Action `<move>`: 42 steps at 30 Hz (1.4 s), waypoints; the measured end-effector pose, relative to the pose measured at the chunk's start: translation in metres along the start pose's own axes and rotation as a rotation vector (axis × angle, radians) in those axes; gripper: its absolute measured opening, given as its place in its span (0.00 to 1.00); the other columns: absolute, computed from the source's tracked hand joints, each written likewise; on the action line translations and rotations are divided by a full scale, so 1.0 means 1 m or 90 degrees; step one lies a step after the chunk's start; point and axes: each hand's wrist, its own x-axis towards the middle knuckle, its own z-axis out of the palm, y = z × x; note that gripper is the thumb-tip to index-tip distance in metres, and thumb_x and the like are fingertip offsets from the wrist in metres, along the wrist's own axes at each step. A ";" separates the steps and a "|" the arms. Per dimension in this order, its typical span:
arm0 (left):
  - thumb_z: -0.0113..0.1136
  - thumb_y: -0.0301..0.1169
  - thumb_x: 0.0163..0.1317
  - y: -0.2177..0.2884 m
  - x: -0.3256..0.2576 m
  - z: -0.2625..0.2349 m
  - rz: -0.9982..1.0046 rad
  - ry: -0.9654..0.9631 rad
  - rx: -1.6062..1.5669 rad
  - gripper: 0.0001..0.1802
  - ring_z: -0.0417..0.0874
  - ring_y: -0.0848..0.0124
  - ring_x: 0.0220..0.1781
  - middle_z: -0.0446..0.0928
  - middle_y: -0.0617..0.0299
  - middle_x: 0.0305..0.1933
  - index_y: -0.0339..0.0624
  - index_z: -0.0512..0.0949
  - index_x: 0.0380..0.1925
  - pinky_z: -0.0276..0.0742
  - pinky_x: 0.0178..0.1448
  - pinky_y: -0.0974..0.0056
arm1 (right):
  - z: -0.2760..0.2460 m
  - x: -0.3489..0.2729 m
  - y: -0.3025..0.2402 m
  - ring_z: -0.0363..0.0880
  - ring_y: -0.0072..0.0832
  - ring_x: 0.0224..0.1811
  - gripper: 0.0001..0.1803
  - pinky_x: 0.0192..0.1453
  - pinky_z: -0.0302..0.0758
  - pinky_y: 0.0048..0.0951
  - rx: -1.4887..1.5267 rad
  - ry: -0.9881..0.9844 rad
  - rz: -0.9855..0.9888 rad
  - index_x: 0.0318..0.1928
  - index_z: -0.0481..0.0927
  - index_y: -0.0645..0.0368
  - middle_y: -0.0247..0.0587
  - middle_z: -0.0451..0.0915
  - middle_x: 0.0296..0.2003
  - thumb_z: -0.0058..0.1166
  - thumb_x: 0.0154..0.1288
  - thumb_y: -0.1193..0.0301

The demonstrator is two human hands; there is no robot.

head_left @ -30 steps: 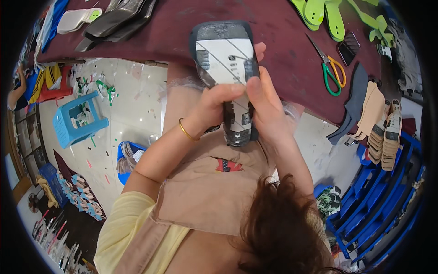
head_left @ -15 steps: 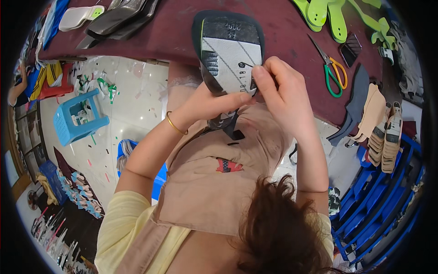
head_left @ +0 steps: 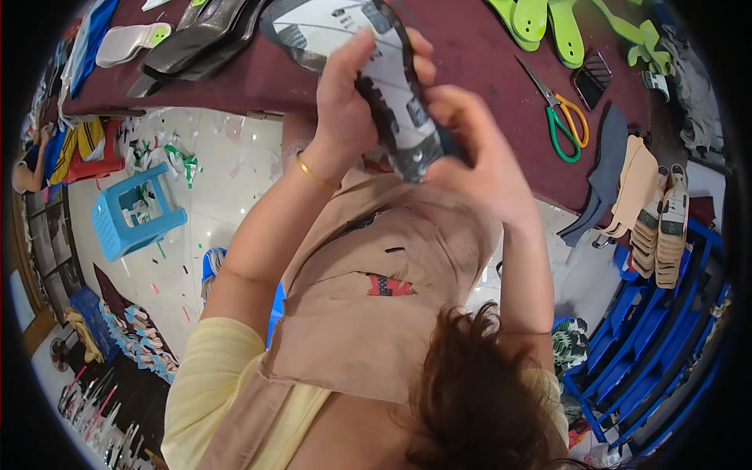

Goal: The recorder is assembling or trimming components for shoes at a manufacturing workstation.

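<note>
Both hands hold a grey and black shoe sole piece (head_left: 392, 94) with a white paper-like face, raised above the edge of the maroon table (head_left: 478, 70). My left hand (head_left: 348, 86) wraps around its left side, a gold bangle on that wrist. My right hand (head_left: 478, 149) grips its lower right end. The piece is bent between the two hands, and its lower tip is hidden by the fingers.
Green-handled scissors (head_left: 562, 117), a phone (head_left: 593, 78) and lime green insoles (head_left: 548, 19) lie on the table to the right. Dark sole pieces (head_left: 204, 39) lie at the left. Stacked soles (head_left: 662, 227) and blue racks (head_left: 658, 345) stand right; a blue stool (head_left: 129, 211) stands on the littered floor.
The sole piece has been lifted up toward the table and bent; my left hand moved from underneath to its upper left side, and my right hand slid down to its lower end.
</note>
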 end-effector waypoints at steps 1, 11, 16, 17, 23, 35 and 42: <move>0.38 0.53 0.65 0.001 0.002 0.002 0.045 -0.002 0.005 0.32 0.80 0.64 0.41 0.79 0.52 0.37 0.34 0.69 0.52 0.76 0.48 0.65 | 0.007 0.001 -0.001 0.73 0.19 0.43 0.27 0.49 0.70 0.24 -0.012 -0.026 0.001 0.53 0.69 0.61 0.36 0.76 0.39 0.65 0.53 0.74; 0.44 0.68 0.59 -0.011 -0.017 -0.008 0.015 -0.156 -0.304 0.36 0.69 0.65 0.45 0.74 0.64 0.40 0.49 0.77 0.49 0.68 0.53 0.58 | 0.004 -0.004 -0.010 0.66 0.26 0.28 0.19 0.33 0.66 0.25 -0.218 -0.043 -0.064 0.46 0.74 0.61 0.37 0.69 0.28 0.60 0.52 0.74; 0.48 0.66 0.58 -0.018 -0.020 -0.009 -0.006 -0.114 -0.361 0.31 0.66 0.69 0.41 0.72 0.67 0.34 0.53 0.82 0.41 0.66 0.48 0.63 | 0.012 -0.011 -0.015 0.66 0.28 0.27 0.19 0.33 0.67 0.27 -0.226 -0.040 -0.040 0.47 0.74 0.62 0.39 0.68 0.29 0.59 0.53 0.75; 0.48 0.66 0.58 -0.019 -0.021 -0.008 -0.012 -0.109 -0.370 0.31 0.66 0.69 0.41 0.72 0.67 0.33 0.53 0.82 0.40 0.66 0.48 0.63 | 0.012 -0.012 -0.016 0.66 0.28 0.27 0.19 0.33 0.67 0.27 -0.227 -0.035 -0.036 0.47 0.73 0.62 0.39 0.68 0.29 0.59 0.53 0.75; 0.52 0.64 0.58 -0.020 -0.020 -0.010 -0.036 -0.168 -0.393 0.29 0.66 0.70 0.43 0.71 0.68 0.37 0.52 0.78 0.42 0.66 0.52 0.60 | 0.009 -0.012 -0.017 0.66 0.25 0.27 0.19 0.32 0.66 0.25 -0.203 -0.050 -0.027 0.46 0.74 0.63 0.37 0.69 0.29 0.60 0.53 0.75; 0.53 0.60 0.60 -0.015 -0.024 -0.018 0.025 -0.296 -0.356 0.28 0.70 0.68 0.48 0.70 0.66 0.39 0.50 0.69 0.46 0.65 0.63 0.51 | 0.013 -0.014 -0.012 0.67 0.22 0.28 0.19 0.33 0.67 0.23 -0.095 -0.096 0.012 0.45 0.75 0.65 0.37 0.73 0.31 0.64 0.52 0.73; 0.58 0.56 0.58 0.011 -0.046 -0.002 -0.074 -0.044 0.162 0.36 0.76 0.69 0.48 0.75 0.58 0.46 0.37 0.67 0.55 0.75 0.52 0.63 | 0.012 0.000 -0.013 0.71 0.21 0.25 0.16 0.28 0.69 0.25 -0.052 0.036 0.000 0.31 0.72 0.63 0.34 0.72 0.25 0.66 0.55 0.66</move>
